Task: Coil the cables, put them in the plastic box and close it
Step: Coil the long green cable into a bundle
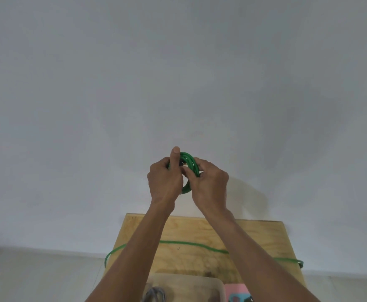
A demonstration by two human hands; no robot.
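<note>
green cable (188,164), wound into a small coil, is held up before the wall above the wooden table (254,234), gripped by the curled left hand (164,179) with thumb raised and pinched by the right hand (209,184), its loose length trailing across the tabletop.

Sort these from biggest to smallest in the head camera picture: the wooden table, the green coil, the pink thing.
1. Wooden table
2. Green coil and pink thing: they look alike in size, and the frame's edge cuts the pink thing off, so no ranking.

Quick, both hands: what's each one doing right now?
Left hand: grips the green cable coil, thumb up.
Right hand: grips the same coil.
</note>
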